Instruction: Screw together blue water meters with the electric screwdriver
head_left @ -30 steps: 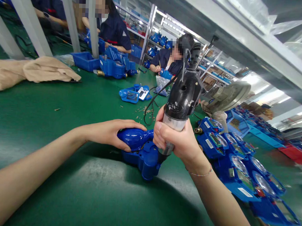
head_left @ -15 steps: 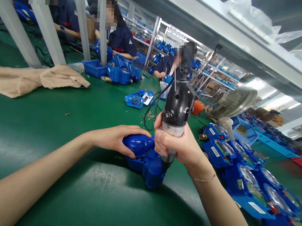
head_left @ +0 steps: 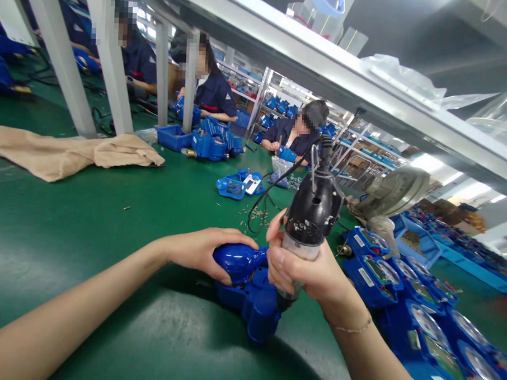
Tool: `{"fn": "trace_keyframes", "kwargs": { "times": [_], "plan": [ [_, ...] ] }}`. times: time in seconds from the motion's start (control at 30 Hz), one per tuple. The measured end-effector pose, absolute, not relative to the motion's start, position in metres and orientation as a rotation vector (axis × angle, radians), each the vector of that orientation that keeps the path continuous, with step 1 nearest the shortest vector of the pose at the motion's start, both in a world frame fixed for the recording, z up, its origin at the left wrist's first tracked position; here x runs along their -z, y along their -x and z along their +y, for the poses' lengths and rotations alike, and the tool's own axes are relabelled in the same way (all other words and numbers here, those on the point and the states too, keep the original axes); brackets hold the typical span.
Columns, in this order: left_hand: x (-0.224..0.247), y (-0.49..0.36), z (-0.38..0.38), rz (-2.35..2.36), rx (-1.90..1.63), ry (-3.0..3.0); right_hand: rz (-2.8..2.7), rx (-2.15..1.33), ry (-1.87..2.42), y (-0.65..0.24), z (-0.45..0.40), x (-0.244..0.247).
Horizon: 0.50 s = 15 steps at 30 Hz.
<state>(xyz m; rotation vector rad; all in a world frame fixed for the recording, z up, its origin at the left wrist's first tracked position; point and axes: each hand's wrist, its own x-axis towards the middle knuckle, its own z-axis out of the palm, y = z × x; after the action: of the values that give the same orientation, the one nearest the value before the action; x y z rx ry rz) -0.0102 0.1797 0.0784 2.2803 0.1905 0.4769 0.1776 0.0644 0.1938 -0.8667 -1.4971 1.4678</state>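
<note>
A blue meter housing with a rounded glossy blue body rests on the green table. Curled around the rounded body, my left hand holds it from the left, thumb in front and fingers behind. My right hand is wrapped around a black and silver electric screwdriver, held nearly upright. The tool's lower end meets the right side of the housing; its tip is hidden. Several small screws lie scattered behind the housing, near a black cable.
Several blue meters stand in rows at the right, by a blue bin and a fan. A beige cloth lies at the left. Co-workers sit across the table. A metal shelf beam crosses overhead.
The view has tilted up, so everything sits lower and mostly further right in the picture. Both hands keep their holds on the meter housing and the screwdriver.
</note>
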Motion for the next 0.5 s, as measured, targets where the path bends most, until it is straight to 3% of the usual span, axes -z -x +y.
{"fn": "trace_keyframes", "kwargs": {
  "times": [0.5],
  "plan": [
    [-0.085, 0.012, 0.177, 0.184, -0.452, -2.259, -1.418, -1.339, 0.936, -0.174, 0.057, -0.188]
  ]
}}
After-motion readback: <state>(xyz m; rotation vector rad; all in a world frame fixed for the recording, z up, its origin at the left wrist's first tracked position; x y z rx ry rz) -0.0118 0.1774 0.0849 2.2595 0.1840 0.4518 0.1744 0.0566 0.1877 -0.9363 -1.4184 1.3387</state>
